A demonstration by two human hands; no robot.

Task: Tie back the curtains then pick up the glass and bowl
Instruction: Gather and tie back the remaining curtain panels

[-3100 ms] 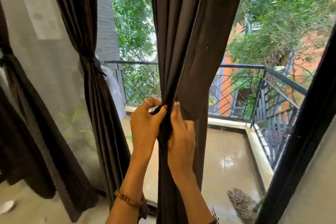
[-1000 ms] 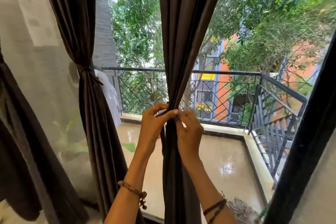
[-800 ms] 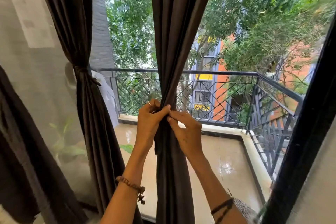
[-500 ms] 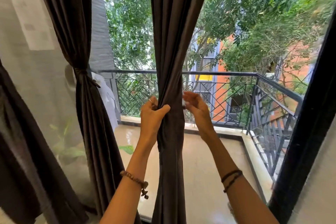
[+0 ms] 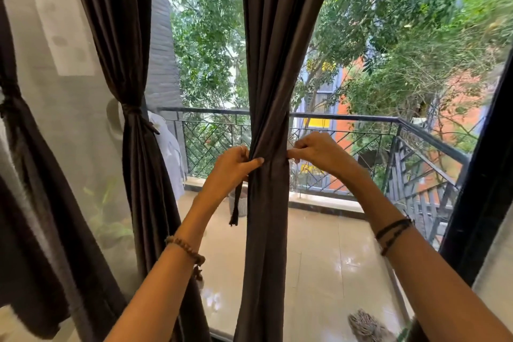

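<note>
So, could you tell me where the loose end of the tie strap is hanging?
In the head view, the tie strap dangles below the left hand, just left of the middle curtain.

Daylit from outside through the window; interior dimmer. Glare patches on wet balcony floor (image 5: 344, 261). Foliage (image 5: 416, 22) at upper right smeared by motion blur. Straight lines bowed by wide-angle distortion near edges.

Nothing readable here, honestly. No words, labels, brand names or numbers show on the dark curtain (image 5: 273, 64), the balcony railing (image 5: 347, 117) or the orange building (image 5: 455, 108) behind the trees. The yellow panel (image 5: 316, 122) past the railing could be a sign (far too blurred to tell), but no lettering shows on it.
</note>
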